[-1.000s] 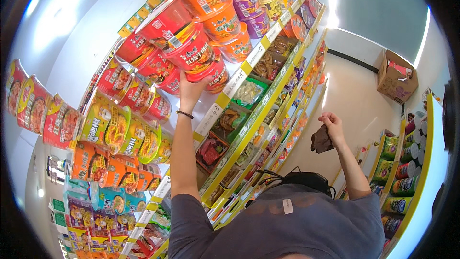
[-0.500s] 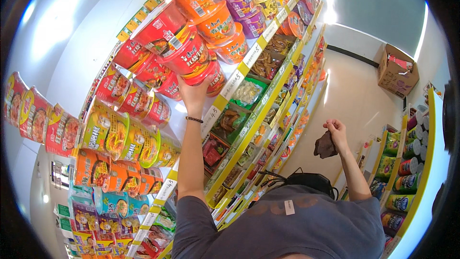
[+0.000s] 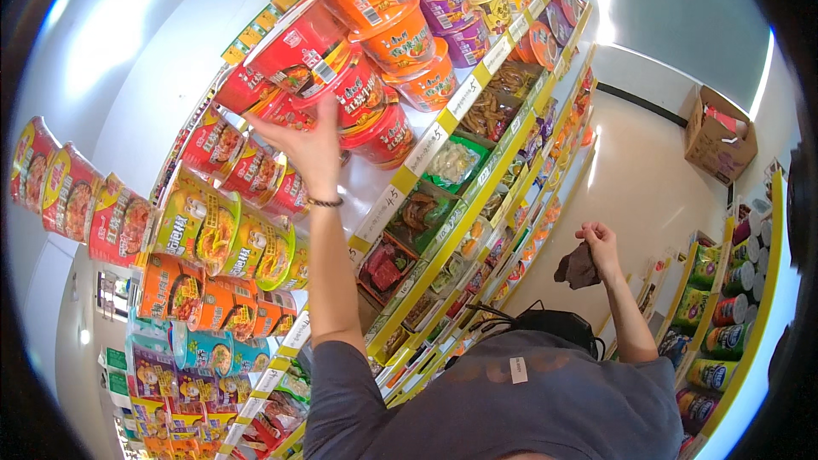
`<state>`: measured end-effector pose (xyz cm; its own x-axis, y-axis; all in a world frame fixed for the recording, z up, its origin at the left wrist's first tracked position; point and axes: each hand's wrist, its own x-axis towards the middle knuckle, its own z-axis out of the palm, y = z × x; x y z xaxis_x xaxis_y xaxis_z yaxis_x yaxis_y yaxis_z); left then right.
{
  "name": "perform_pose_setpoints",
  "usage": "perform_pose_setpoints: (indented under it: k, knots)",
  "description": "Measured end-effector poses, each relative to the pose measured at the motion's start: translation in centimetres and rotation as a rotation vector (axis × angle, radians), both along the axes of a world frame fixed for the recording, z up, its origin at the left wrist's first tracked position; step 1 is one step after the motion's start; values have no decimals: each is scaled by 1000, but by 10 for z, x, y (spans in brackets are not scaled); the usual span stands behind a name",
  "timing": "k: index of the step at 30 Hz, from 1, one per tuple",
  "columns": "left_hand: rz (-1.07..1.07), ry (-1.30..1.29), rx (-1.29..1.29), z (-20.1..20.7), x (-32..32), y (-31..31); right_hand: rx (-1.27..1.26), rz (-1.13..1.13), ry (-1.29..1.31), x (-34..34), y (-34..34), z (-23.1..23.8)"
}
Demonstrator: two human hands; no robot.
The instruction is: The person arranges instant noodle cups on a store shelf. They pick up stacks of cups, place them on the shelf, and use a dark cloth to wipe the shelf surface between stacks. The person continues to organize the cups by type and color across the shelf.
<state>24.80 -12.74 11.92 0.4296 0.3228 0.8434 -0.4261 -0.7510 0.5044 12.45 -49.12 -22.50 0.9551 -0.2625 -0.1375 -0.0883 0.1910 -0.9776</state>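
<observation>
My left hand (image 3: 305, 149) is raised at the shelf, its fingers and thumb spread apart, with nothing visibly held. Its thumb side overlaps the red instant noodle tubs (image 3: 382, 138), stacked at the shelf front; whether it touches them I cannot tell. Beyond the fingertips stand further red tubs (image 3: 243, 89) in the row behind. Off to the right, away from the shelves, my right hand (image 3: 600, 247) is closed on a dark brown cloth (image 3: 578, 267), which hangs crumpled from the fingers.
Orange tubs (image 3: 400, 38) and purple tubs (image 3: 447, 4) stand farther along the shelf. Nearer are yellow-green noodle tubs (image 3: 256, 247). Lower shelves hold packaged snacks (image 3: 456, 162). Another shelf with snack canisters (image 3: 714, 375) is on the right; a cardboard box (image 3: 721, 136) sits on the floor.
My left hand has come off the lower front red tub, shifting up and left with its fingers spreading. My right hand keeps the cloth. The view has shifted slightly.
</observation>
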Motion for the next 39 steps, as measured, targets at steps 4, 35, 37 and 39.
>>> perform_pose_setpoints:
  k: [4,35,37,39]
  knots:
    - [-1,-53,29,66,14,-6,17,-11,-12,-4,0,-14]
    - [-32,127,-66,82,50,19,95,-98,133,-55,-20,-50]
    - [-337,122,-207,84,42,24,101,-108,141,-55,-20,-53]
    - [-562,73,-292,78,61,52,102,-116,152,-58,-23,-59]
